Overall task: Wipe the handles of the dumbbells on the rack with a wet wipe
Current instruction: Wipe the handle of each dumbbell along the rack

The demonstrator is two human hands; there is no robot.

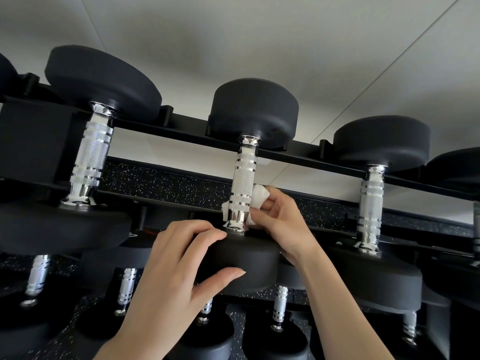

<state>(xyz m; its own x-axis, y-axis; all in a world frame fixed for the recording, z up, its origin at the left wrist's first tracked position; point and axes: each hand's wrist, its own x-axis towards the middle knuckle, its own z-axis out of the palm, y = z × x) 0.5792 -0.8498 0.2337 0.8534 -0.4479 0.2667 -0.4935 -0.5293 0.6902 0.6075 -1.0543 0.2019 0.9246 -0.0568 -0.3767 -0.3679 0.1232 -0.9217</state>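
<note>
The middle dumbbell on the top rail has a chrome knurled handle (pixel 243 178) between two black round heads. My right hand (pixel 279 222) holds a white wet wipe (pixel 260 197) wrapped behind the lower part of that handle, with wipe edges showing on both sides. My left hand (pixel 179 266) grips the near black head (pixel 249 263) of the same dumbbell, fingers curled over its top and thumb against its side.
A larger dumbbell (pixel 91 157) sits to the left and another (pixel 371 203) to the right on the black rack rail (pixel 181 131). Lower tiers hold several smaller dumbbells (pixel 280 305). A white wall stands behind, and speckled black flooring (pixel 168 183) lies below.
</note>
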